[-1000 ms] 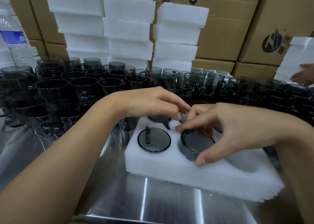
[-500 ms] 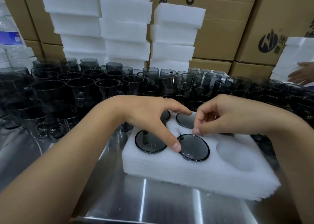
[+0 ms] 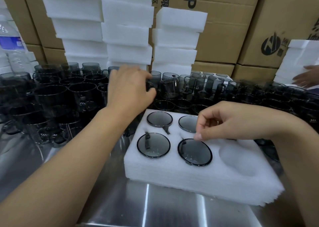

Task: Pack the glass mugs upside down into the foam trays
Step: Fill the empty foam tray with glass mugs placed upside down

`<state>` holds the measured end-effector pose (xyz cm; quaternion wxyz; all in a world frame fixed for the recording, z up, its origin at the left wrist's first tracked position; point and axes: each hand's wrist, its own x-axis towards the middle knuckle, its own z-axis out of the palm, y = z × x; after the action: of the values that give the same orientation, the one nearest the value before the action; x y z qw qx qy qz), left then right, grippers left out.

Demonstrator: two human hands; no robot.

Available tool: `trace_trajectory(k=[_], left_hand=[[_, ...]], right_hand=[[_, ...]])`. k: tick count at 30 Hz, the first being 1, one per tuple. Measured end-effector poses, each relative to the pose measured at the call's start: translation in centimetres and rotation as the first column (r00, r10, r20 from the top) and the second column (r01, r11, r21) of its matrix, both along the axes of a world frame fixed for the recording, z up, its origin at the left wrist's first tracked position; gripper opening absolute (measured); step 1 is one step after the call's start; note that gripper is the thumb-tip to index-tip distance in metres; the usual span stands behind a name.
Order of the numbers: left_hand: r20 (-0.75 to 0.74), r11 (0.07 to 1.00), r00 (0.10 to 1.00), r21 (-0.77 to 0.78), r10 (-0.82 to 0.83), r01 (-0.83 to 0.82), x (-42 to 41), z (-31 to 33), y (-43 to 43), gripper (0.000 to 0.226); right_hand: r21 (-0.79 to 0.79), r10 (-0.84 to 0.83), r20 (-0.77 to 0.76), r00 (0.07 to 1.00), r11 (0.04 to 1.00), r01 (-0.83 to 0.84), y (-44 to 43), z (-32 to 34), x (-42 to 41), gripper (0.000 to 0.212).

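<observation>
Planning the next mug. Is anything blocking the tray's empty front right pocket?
Nothing visible does. The front right pocket of the foam tray lies bare and open from above; the right hand hovers further back, not over it.

two bare arms seen from above; left forearm (image 3: 69,157) runs diagonally from bottom-left up to centre, wrist straight; left hand (image 3: 128,88) back up, slightly blurred, fingers spread fwd & loosely bent, thumb out to the right, holding nothing; right forearm (image 3: 302,157) enters from right edge; right hand (image 3: 229,121) fingers curled, thumb & index tips pinched together pointing down, nothing visible btwn them
</observation>
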<state>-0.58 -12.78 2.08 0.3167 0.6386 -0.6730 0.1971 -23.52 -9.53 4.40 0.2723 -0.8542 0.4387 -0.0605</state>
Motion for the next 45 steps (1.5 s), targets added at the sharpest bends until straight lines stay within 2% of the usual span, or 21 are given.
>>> trace_trajectory(k=[2, 6, 15, 22, 25, 28, 30, 34, 36, 39, 42, 45], left_hand=[[0.027, 0.99, 0.99, 0.016, 0.14, -0.141, 1.0, -0.2, -0.6, 0.032], [0.025, 0.971, 0.973, 0.058, 0.231, -0.233, 1.5, -0.6, -1.2, 0.034], [0.042, 0.98, 0.982, 0.059, 0.187, -0.189, 1.2, -0.7, -0.9, 0.01], [0.061, 0.991, 0.99, 0.021, 0.129, -0.131, 0.6, -0.7, -0.6, 0.011], [0.04, 0.995, 0.996, -0.066, 0.08, -0.078, -0.1, -0.5, 0.0, 0.01], [0.055, 0.978, 0.998, -0.208, -0.002, 0.014, -1.2, -0.4, 0.8, 0.014], [0.076, 0.954, 0.994, -0.281, -0.082, 0.101, -1.9, -0.3, 1.4, 0.014], [0.117, 0.88, 0.954, -0.367, -0.276, 0.3, -3.1, -0.5, 2.0, 0.011], [0.156, 0.834, 0.917, -0.383, -0.366, 0.398, -3.4, -0.7, 2.1, 0.011], [0.224, 0.77, 0.856, -0.373, -0.466, 0.517, -3.4, -0.8, 1.9, 0.014], [0.264, 0.73, 0.812, -0.355, -0.521, 0.584, -3.5, -1.0, 1.7, 0.016], [0.254, 0.718, 0.796, -0.344, -0.55, 0.605, -3.6, -1.3, 1.5, 0.017]], right_hand=[[-0.009, 0.004, -0.003, 1.0, 1.0, -0.004, 0.0, 0.0, 0.0, 0.036], [-0.023, -0.001, 0.001, 1.0, 1.0, 0.001, -0.1, 0.0, 0.0, 0.053], [-0.087, -0.09, 0.096, 0.991, 0.991, 0.098, -0.6, -0.7, 0.6, 0.054], [-0.169, -0.129, 0.229, 0.965, 0.971, 0.17, -1.0, -1.9, 1.6, 0.052], [-0.212, -0.15, 0.317, 0.937, 0.951, 0.224, -1.2, -2.2, 1.8, 0.049], [-0.228, -0.218, 0.45, 0.866, 0.91, 0.347, -1.7, -2.7, 2.1, 0.044], [-0.177, -0.266, 0.564, 0.781, 0.885, 0.43, -2.1, -2.8, 2.2, 0.041], [0.109, -0.36, 0.749, 0.557, 0.895, 0.433, -2.7, -2.5, 2.4, 0.032], [0.241, -0.412, 0.775, 0.479, 0.893, 0.38, -2.9, -2.4, 2.5, 0.038], [0.332, -0.415, 0.795, 0.442, 0.908, 0.256, -3.1, -2.4, 2.4, 0.051], [0.302, -0.345, 0.842, 0.416, 0.939, 0.167, -3.0, -2.4, 2.1, 0.034], [0.275, -0.315, 0.855, 0.412, 0.949, 0.155, -3.1, -2.6, 2.0, 0.017]])
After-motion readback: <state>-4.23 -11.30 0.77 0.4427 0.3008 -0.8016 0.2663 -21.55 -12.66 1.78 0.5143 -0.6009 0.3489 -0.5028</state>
